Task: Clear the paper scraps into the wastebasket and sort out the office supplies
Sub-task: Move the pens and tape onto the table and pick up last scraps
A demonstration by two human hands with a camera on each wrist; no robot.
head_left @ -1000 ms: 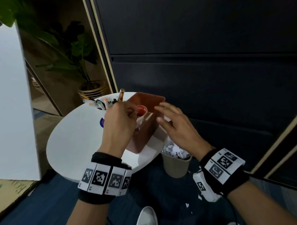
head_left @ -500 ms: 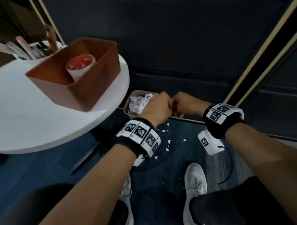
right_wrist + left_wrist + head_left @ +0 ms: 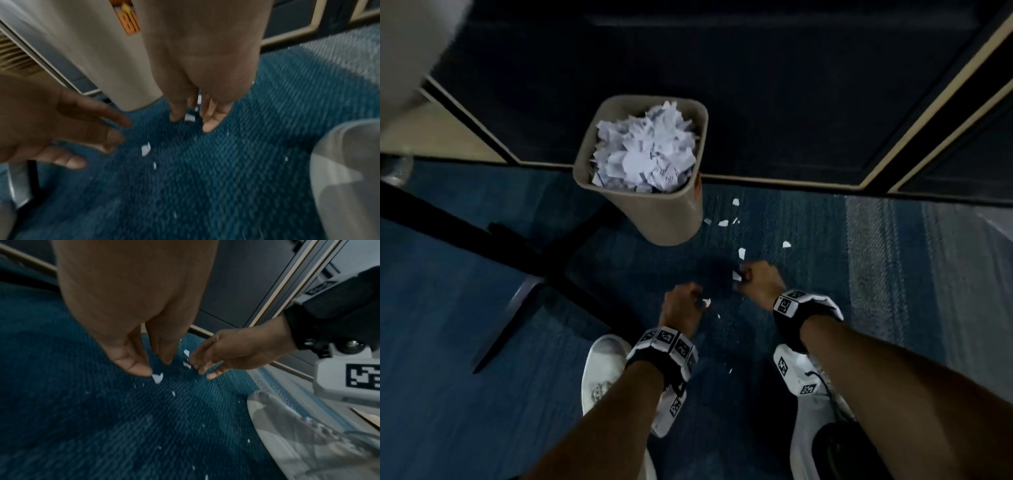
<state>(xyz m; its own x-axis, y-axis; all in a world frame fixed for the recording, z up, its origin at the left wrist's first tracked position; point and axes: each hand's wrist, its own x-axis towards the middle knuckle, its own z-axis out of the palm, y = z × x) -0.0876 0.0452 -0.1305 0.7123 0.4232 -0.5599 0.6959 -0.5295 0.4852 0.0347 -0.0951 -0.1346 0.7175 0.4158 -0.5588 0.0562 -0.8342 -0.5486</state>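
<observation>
left hand (image 3: 681,305) is down at the carpet (image 3: 465,308), fingers loosely spread and pointing at the floor, thumb tip touching or just beside a white paper scrap (image 3: 158,378) — nothing gripped. right hand (image 3: 758,279) hangs just past it, toward the wall, fingers also apart and reaching down, a second scrap (image 3: 189,117) lying between its fingertips; whether it's pinched yet, i cannot tell, it looks more like a reach than a hold.

progress, as i read it: the wastebasket (image 3: 671,219) stands beyond both hands, heaped to the rim with torn paper, so the bulk of the clearing looks done. what's left is the spill — small scraps (image 3: 723,223) scattered on the carpet between the hands and the basket, a few more specks back toward the wrists and near the white shoes (image 3: 602,370). the office supplies aren't in view here, so that half can't be judged.

room to move: open carpet on the right hand's outer side. on the left hand's outer side a dark table leg (image 3: 524,260) runs across the floor, close enough to mind. the basket sits nearly against the dark wall panel (image 3: 722,85) beyond it, and it's full, so anything dropped in carelessly will likely slide off the pile.
</observation>
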